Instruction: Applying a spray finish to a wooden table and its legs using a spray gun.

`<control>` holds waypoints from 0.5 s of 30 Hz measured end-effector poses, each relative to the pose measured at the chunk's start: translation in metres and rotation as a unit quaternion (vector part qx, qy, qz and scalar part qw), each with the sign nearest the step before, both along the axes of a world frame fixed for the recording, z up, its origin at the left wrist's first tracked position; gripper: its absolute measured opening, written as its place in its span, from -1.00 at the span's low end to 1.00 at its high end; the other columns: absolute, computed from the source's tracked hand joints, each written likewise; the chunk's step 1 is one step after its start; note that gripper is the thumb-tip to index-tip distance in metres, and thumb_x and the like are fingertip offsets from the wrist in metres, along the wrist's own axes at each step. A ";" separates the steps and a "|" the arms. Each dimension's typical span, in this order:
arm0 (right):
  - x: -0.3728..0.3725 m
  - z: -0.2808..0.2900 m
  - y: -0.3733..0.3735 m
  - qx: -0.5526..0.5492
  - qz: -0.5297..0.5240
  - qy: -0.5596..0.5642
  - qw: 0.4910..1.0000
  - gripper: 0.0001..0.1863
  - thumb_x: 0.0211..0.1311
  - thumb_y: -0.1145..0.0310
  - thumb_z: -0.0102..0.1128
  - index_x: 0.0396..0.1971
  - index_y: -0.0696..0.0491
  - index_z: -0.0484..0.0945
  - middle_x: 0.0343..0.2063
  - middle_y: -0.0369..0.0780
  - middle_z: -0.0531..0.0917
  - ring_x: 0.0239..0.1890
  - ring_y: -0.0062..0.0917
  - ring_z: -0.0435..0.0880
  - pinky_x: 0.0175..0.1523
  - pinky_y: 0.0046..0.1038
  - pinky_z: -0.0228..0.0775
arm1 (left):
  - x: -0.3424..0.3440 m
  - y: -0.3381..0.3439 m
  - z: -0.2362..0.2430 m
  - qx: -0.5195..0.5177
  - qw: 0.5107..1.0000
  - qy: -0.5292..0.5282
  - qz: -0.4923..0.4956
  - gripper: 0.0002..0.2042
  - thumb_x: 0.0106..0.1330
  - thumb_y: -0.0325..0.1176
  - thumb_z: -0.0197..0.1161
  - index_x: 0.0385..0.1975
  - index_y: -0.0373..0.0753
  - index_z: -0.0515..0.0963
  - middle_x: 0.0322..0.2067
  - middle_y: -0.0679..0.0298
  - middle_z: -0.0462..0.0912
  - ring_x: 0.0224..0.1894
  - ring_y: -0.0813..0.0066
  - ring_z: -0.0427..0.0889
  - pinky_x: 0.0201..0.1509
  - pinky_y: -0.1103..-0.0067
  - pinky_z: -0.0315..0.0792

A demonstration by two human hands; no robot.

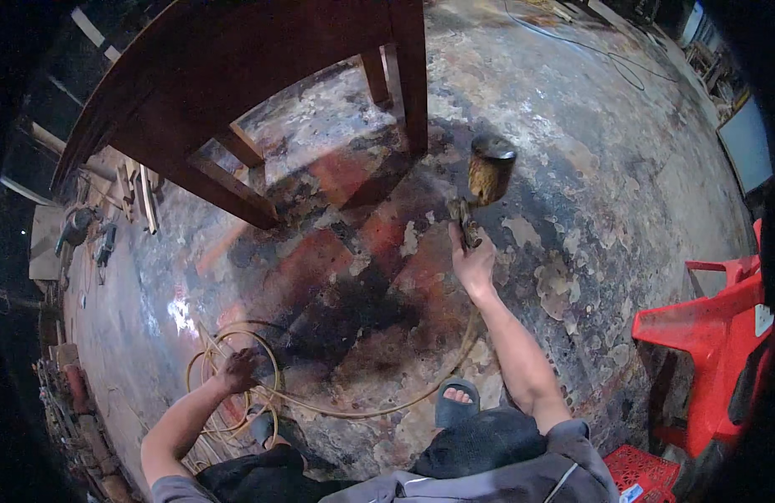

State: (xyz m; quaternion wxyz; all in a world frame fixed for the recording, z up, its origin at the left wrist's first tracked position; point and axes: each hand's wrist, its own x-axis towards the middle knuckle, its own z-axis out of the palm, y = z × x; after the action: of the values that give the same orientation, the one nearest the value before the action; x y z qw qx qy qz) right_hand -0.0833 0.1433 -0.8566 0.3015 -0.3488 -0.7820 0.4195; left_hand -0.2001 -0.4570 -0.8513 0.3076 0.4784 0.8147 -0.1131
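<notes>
My right hand (474, 261) is closed round the handle of a spray gun (461, 220). The gun's cup (491, 172), metal-rimmed and stained brown, sits at its far end, over the floor. A yellowish air hose (379, 414) curves from below my right hand across to the left. There it lies in loose coils (274, 356). My left hand (237, 370), darkly stained, is over these coils with its fingers loosely apart; no held thing shows in it. Beyond my hands stands a dark red-brown piece of wooden furniture (182, 80) with a curved edge and square legs.
A red plastic chair (697, 335) stands at the right, with a red perforated plastic piece (643, 471) below it. Wood strips (147, 197) and tools (73, 230) lie at the far left. A thin cable (609, 55) crosses the far floor. The floor (563, 277) is blotched with paint.
</notes>
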 end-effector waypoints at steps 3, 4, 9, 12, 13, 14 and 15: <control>-0.009 0.028 -0.014 0.073 -0.038 0.053 0.995 -0.63 0.28 0.14 0.33 -0.28 0.21 0.59 -0.54 -0.04 0.68 -0.46 -0.11 0.69 -0.30 -0.29 0.49 | 0.017 0.016 -0.012 0.054 0.999 -0.005 -0.002 -0.34 0.11 -0.23 0.34 0.30 -0.04 0.38 0.36 0.05 0.25 0.35 -0.02 0.31 0.32 0.15 0.33; -0.009 0.040 -0.019 0.063 -0.037 0.064 0.995 -0.63 0.29 0.15 0.33 -0.27 0.21 0.57 -0.54 -0.06 0.67 -0.47 -0.17 0.69 -0.30 -0.32 0.48 | 0.021 0.018 -0.017 0.089 0.996 0.002 -0.014 -0.34 0.11 -0.25 0.33 0.30 -0.03 0.38 0.37 0.04 0.24 0.36 -0.03 0.30 0.33 0.15 0.33; -0.025 0.087 -0.055 0.062 0.000 0.285 0.957 -0.69 0.34 0.19 0.29 -0.19 0.15 0.53 -0.48 -0.20 0.64 -0.47 -0.47 0.66 -0.29 -0.46 0.48 | 0.029 0.016 -0.042 0.076 0.997 -0.028 -0.012 -0.47 0.20 -0.30 0.20 0.25 -0.06 0.43 0.43 0.06 0.15 0.42 0.01 0.22 0.43 0.17 0.20; -0.033 0.096 -0.075 0.100 -0.035 0.201 0.974 -0.69 0.36 0.18 0.27 -0.16 0.14 0.54 -0.51 -0.16 0.63 -0.47 -0.45 0.64 -0.30 -0.44 0.46 | 0.023 -0.001 -0.045 0.039 0.994 0.028 -0.101 -0.49 0.21 -0.27 0.20 0.22 -0.03 0.45 0.38 0.08 0.25 0.43 0.05 0.20 0.45 0.17 0.16; -0.036 0.095 -0.081 0.108 -0.052 0.148 0.982 -0.69 0.36 0.18 0.26 -0.15 0.14 0.54 -0.53 -0.13 0.62 -0.48 -0.43 0.63 -0.31 -0.42 0.45 | 0.017 -0.005 -0.049 -0.001 0.993 0.038 -0.109 -0.51 0.20 -0.25 0.21 0.20 -0.03 0.47 0.35 0.10 0.29 0.42 0.08 0.22 0.43 0.17 0.17; -0.039 0.092 -0.086 0.116 -0.070 0.094 0.986 -0.69 0.37 0.18 0.25 -0.15 0.14 0.54 -0.55 -0.11 0.61 -0.48 -0.42 0.62 -0.32 -0.40 0.44 | 0.007 -0.010 -0.052 -0.032 0.988 0.063 -0.136 -0.52 0.20 -0.24 0.22 0.18 -0.02 0.48 0.32 0.12 0.33 0.41 0.10 0.23 0.42 0.17 0.18; -0.045 0.086 -0.091 0.099 -0.073 0.116 0.986 -0.66 0.39 0.13 0.21 -0.19 0.16 0.55 -0.58 -0.09 0.59 -0.50 -0.34 0.59 -0.33 -0.31 0.40 | -0.002 -0.018 -0.055 -0.055 0.983 0.082 -0.154 -0.53 0.20 -0.22 0.22 0.16 -0.02 0.50 0.30 0.14 0.37 0.40 0.12 0.25 0.41 0.17 0.19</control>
State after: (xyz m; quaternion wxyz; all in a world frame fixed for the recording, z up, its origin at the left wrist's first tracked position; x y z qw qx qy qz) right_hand -0.1284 0.0524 -0.7701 0.4531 -0.3219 -0.7520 0.3543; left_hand -0.2025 -0.4754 -0.9060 0.2448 0.5693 0.7464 -0.2427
